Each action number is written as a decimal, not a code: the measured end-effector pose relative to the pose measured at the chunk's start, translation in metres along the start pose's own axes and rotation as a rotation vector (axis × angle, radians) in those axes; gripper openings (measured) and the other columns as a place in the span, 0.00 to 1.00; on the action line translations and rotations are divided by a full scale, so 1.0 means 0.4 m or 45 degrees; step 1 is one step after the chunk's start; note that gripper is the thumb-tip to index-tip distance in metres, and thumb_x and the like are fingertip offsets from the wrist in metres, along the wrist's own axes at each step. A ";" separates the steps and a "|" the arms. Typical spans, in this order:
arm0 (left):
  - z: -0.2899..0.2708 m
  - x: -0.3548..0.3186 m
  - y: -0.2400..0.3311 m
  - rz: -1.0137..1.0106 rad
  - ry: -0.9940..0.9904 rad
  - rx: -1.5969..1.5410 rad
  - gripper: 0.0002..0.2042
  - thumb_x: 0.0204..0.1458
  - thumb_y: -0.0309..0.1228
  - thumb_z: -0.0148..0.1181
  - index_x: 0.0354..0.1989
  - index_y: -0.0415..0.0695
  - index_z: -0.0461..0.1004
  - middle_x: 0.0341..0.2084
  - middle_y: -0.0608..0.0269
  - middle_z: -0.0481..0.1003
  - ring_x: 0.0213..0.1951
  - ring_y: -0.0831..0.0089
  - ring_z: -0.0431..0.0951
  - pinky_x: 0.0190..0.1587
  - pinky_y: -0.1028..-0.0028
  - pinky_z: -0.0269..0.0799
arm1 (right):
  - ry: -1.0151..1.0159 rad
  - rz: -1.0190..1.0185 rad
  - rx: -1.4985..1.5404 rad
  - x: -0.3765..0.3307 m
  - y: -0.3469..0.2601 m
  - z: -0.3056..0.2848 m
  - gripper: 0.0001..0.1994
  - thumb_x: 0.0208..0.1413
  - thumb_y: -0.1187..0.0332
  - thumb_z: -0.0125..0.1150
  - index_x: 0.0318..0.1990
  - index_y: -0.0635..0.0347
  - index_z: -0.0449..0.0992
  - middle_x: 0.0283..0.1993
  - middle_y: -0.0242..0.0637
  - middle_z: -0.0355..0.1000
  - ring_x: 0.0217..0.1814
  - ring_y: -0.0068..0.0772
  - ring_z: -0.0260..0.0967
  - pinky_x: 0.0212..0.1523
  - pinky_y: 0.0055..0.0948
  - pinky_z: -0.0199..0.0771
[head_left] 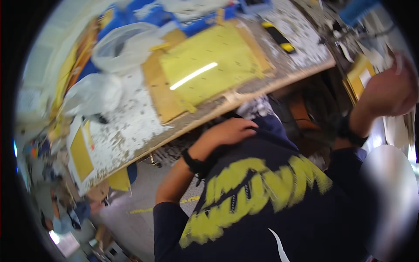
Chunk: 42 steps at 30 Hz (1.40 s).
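1. White plastic bags, two of them, lie at the far left of the workbench (131, 126): one bag (94, 94) crumpled nearer, one larger bag (124, 43) beyond it. Both sit loose near the bench's left side; a brush of a sleeve could, I judge, sweep them off.
2. Yellow mat (209, 65), one, lies on a brown board in the middle of the bench, a strip of light reflected across it.
3. One black-and-yellow tool (279, 38) lies far right on the speckled top, well apart from both hands.
4. Left hand (231, 131) lies flat, fingers together, on the dark blue garment (270, 196) with yellow print, just below the bench's near edge. One black wristband sits on that wrist.
5. Right hand (393, 89) is raised at the far right, blurred; I cannot tell whether it is spread or pinching anything. Moving that fast, it might knock the yellow-and-white clutter (362, 76) beside it.
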<state>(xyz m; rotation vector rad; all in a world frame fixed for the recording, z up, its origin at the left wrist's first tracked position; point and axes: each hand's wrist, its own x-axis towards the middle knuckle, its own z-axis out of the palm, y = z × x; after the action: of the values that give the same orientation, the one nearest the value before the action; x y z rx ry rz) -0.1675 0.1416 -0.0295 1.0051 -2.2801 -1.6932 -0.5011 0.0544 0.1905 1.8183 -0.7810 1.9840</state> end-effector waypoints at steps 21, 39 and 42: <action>0.304 0.066 0.016 0.053 -0.717 -0.198 0.24 0.49 0.26 0.59 0.58 0.42 0.66 0.34 0.52 0.80 0.36 0.61 0.81 0.41 0.69 0.74 | -1.948 2.759 0.586 -0.877 -0.696 -0.715 0.12 0.44 0.64 0.63 0.36 0.58 0.78 0.31 0.49 0.74 0.32 0.41 0.73 0.33 0.36 0.73; 0.270 -0.090 0.018 -0.063 -0.462 -0.241 0.25 0.52 0.24 0.59 0.61 0.45 0.63 0.30 0.54 0.77 0.31 0.66 0.78 0.35 0.70 0.73 | -2.131 2.245 -0.056 -0.638 -0.651 -0.726 0.06 0.42 0.70 0.60 0.25 0.63 0.73 0.22 0.50 0.69 0.24 0.48 0.68 0.28 0.40 0.68; 0.260 -0.197 0.023 -0.401 -0.366 -0.386 0.29 0.48 0.24 0.62 0.61 0.46 0.63 0.32 0.54 0.76 0.34 0.63 0.77 0.40 0.70 0.73 | -2.243 1.996 0.007 -0.613 -0.569 -0.677 0.09 0.42 0.67 0.62 0.23 0.64 0.71 0.22 0.50 0.68 0.27 0.51 0.69 0.29 0.42 0.68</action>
<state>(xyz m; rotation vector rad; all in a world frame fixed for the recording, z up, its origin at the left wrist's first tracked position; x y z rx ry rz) -0.1599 0.2719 -0.0373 1.1611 -2.0006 -2.3636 -0.5533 0.4253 -0.0216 2.8952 -3.1841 -0.3674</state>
